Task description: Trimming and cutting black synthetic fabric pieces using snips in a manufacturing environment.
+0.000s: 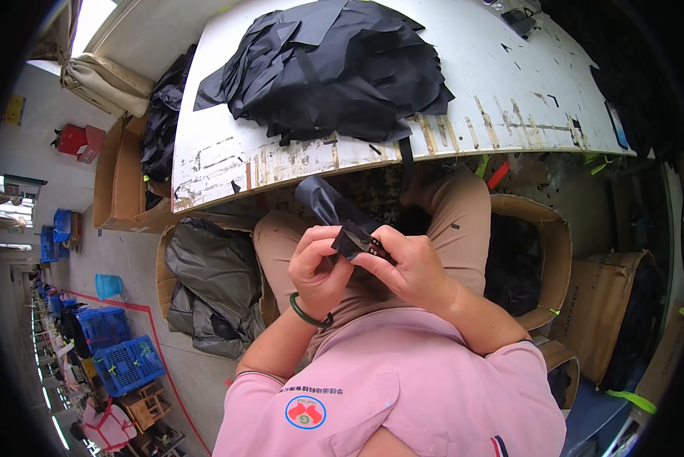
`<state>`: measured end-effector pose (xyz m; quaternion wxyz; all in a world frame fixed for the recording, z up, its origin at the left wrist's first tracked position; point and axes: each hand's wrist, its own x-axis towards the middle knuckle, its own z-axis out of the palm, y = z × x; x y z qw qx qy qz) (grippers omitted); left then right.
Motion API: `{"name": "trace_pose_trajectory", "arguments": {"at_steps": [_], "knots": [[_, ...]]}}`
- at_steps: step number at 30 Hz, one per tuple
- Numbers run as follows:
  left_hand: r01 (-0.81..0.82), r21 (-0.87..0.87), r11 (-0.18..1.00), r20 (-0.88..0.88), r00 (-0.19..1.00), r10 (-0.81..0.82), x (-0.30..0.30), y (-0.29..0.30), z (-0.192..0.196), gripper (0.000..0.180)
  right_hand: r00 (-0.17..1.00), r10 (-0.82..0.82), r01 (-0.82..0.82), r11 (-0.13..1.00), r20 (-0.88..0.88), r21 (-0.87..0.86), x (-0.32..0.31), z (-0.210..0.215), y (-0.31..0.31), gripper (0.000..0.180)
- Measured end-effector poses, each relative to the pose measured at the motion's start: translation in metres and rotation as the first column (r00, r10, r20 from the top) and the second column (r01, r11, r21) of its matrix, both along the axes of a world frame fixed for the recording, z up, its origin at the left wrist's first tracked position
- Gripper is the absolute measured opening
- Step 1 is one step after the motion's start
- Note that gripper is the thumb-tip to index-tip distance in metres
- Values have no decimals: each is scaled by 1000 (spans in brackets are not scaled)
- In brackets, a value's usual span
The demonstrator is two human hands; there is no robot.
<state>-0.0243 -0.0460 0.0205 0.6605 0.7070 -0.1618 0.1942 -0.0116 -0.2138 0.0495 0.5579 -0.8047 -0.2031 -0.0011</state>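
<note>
The left hand pinches a limp, light black fabric piece at its folded corner, probably best held there, while the right hand grips small thread snips.

Fabric pile on table, hands before it

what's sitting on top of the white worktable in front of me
A big heap of black fabric pieces covers the middle of the white worktable. Small black scraps lie scattered around it, and another dark item sits at the far right corner. Whatever lies beneath the heap is hidden.
</note>
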Motion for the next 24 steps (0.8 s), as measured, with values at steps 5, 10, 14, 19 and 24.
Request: {"name": "trace_pose_trajectory", "arguments": {"at_steps": [5, 10, 14, 19, 24], "knots": [[41, 6, 999, 5, 999, -41, 3, 5, 2, 19, 1000, -8, 9, 1000, -24, 29, -1, 2, -3, 29], [161, -7, 987, -40, 986, -161, 7, 11, 4, 18, 997, 18, -19, 1000, -69, -19, 0, 6, -8, 30], [271, -57, 961, -122, 953, -276, 10, 18, 7, 17, 999, 11, -13, 999, -36, -44, -1, 0, -12, 32], [450, -343, 825, -292, 783, -549, 19, 28, 15, 10, 982, 79, -88, 995, -172, -43, 5, 13, -25, 35], [537, -431, 725, -343, 646, -682, 27, 37, 18, 10, 935, 239, -270, 959, -261, -88, 15, 24, -38, 38]]}}
